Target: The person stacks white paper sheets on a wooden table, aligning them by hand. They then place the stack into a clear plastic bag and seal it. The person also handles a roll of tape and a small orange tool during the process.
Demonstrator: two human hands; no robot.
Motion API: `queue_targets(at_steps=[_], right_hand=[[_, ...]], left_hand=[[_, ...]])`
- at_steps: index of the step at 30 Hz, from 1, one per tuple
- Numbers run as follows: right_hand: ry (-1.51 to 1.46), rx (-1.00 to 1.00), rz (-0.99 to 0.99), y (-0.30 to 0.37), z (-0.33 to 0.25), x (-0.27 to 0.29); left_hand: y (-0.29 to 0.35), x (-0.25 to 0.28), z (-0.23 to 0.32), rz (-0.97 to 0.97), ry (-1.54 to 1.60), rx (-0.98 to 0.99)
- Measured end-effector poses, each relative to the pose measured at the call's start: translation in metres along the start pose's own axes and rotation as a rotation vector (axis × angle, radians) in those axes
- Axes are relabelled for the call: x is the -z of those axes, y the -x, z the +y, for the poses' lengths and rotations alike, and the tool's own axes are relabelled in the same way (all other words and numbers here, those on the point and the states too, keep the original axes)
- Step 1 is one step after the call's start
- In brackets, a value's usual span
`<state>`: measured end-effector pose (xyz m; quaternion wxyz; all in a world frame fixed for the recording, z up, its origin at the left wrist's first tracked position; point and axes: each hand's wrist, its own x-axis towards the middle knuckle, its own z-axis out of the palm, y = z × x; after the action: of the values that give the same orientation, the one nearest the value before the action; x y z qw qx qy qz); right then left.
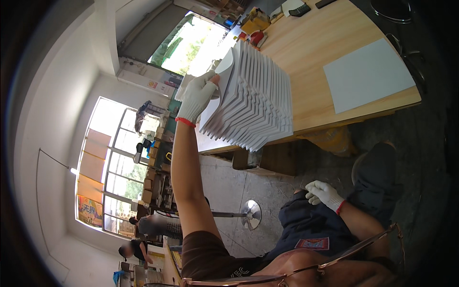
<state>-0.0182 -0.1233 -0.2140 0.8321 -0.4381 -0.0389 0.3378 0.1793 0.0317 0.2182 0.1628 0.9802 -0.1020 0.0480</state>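
Note:
A tall stack of folded white paper sheets (260,95) stands on the wooden table, its layers fanned and uneven along the edges. My left hand (196,98), in a white knit glove with a red cuff, reaches up to the stack's outer sheet (224,71). Its fingers are closed on that sheet's curled edge, and a bare fingertip shows at the glove. My right hand (325,195), gloved the same way, rests by my dark-trousered leg. Its fingers are loosely bent and slightly apart, with nothing in them.
A flat white sheet (368,76) lies on the wooden table (311,48). Beyond the stack are a yellow box (256,21) and red items (257,38). Below the table edge sit a cardboard box (270,160) and a yellow bag (332,139). A stool base (251,214) stands on the floor; other people are farther off.

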Motion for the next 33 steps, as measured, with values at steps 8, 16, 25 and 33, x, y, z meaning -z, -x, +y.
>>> queue_targets(at_steps=[8, 16, 25, 33], right_hand=[[0.013, -0.006, 0.000, 0.000, 0.000, -0.001], [0.003, 0.025, -0.011, -0.002, 0.004, 0.002], [0.018, 0.011, -0.006, -0.003, 0.004, 0.000], [0.051, 0.004, 0.100, -0.008, 0.012, 0.008]], left_hand=[[0.003, -0.003, 0.001, 0.039, 0.003, -0.012], [-0.002, -0.001, -0.008, 0.026, 0.004, -0.033], [-0.003, 0.001, -0.016, 0.007, 0.002, -0.024], [0.010, -0.009, -0.022, 0.027, 0.229, -0.063]])
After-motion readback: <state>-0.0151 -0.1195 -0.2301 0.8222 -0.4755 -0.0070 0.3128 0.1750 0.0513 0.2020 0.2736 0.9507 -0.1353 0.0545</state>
